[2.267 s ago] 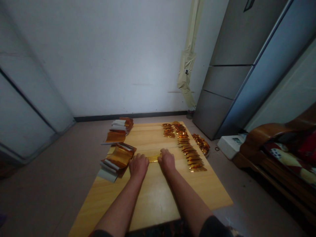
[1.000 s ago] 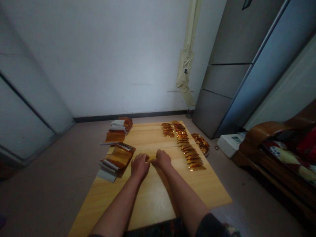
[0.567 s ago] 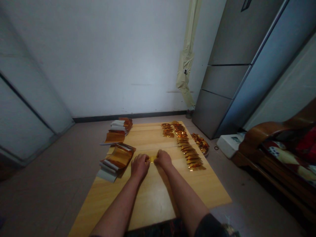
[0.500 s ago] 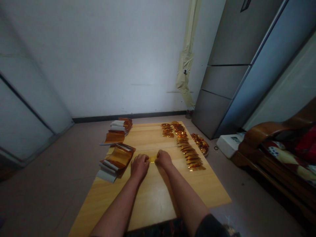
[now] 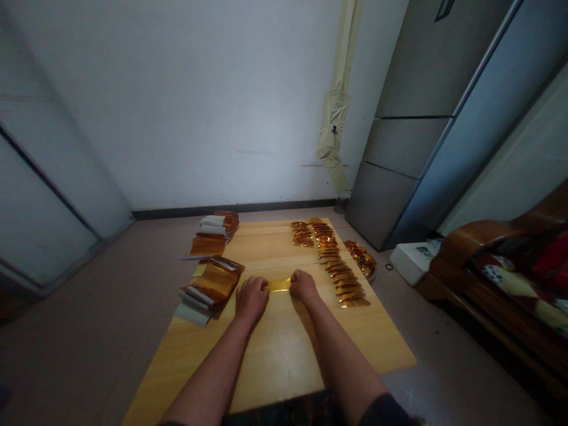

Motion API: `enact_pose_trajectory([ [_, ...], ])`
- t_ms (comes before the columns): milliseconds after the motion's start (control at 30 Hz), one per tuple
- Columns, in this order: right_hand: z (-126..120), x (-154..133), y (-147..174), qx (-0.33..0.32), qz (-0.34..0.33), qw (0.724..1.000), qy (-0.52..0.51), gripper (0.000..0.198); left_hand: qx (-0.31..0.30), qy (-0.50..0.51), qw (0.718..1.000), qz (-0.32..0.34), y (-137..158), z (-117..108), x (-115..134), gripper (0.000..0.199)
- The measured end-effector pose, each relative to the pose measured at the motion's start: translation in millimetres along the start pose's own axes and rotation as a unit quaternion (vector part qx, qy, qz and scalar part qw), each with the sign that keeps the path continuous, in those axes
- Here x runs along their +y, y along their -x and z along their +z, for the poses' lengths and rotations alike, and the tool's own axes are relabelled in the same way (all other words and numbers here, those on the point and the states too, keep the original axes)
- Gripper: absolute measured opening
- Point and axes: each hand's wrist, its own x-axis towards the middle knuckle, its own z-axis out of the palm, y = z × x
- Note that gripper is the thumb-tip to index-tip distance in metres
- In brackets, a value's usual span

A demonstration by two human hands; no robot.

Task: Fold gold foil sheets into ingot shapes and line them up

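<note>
A strip of shiny gold foil paper (image 5: pixel 279 285) lies low over the wooden table (image 5: pixel 275 349), stretched between both hands. My left hand (image 5: pixel 252 297) is closed on its left end. At the right end, my right hand (image 5: pixel 303 286) pinches the strip with curled fingers. Just left of my left hand is a fanned stack of gold foil sheets (image 5: pixel 215 281) with pale backing. To the right of my right hand runs a row of folded gold foil pieces (image 5: pixel 341 275), overlapping one another along the table's right side.
Another stack of foil sheets (image 5: pixel 208 244) sits at the far left table edge. A smaller group of folded foil (image 5: pixel 302 234) lies at the back. Beyond the right edge stands a container of foil pieces (image 5: pixel 361 260). A fridge (image 5: pixel 390 171), white box (image 5: pixel 412 262) and wooden sofa (image 5: pixel 479 266) are farther right.
My right hand has moved to the right, away from my left hand, and more of the gold strip now shows between them. My left hand has stayed almost still.
</note>
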Motion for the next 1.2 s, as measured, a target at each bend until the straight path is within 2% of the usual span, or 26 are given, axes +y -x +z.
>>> enact_pose_trajectory([
  [300, -14, 14, 0, 0.041, 0.038, 0.998, 0.007, 0.026, 0.002, 0.007, 1.0, -0.003, -1, 4, -2, 0.015],
  [367, -17, 13, -1, 0.069, 0.017, 0.997, -0.012, 0.029, 0.005, 0.004, 1.0, 0.0, -1, 6, -3, 0.015],
  [433, -15, 5, -1, 0.081, -0.032, 0.995, -0.049, 0.031, 0.007, -0.002, 1.0, -0.001, -1, 6, -3, 0.016],
  [567, 1, -19, -2, -0.002, -0.127, 0.986, -0.106, 0.029, 0.0, -0.008, 1.0, -0.004, 0, 3, -1, 0.016],
  [700, 19, -30, -1, -0.033, -0.091, 0.994, -0.055, 0.024, -0.001, -0.01, 1.0, -0.008, 0, 1, 0, 0.016],
  [867, 23, -30, -1, -0.042, -0.072, 0.996, 0.005, 0.021, -0.008, -0.011, 1.0, -0.006, -1, -2, 1, 0.016],
  [1067, 20, -33, -2, -0.046, -0.065, 0.997, 0.01, 0.018, -0.035, 0.011, 0.999, -0.003, -5, -3, -4, 0.017],
  [1200, 19, -29, -3, -0.055, -0.071, 0.996, -0.015, 0.024, -0.047, 0.029, 0.998, 0.006, -9, -1, -11, 0.023],
])
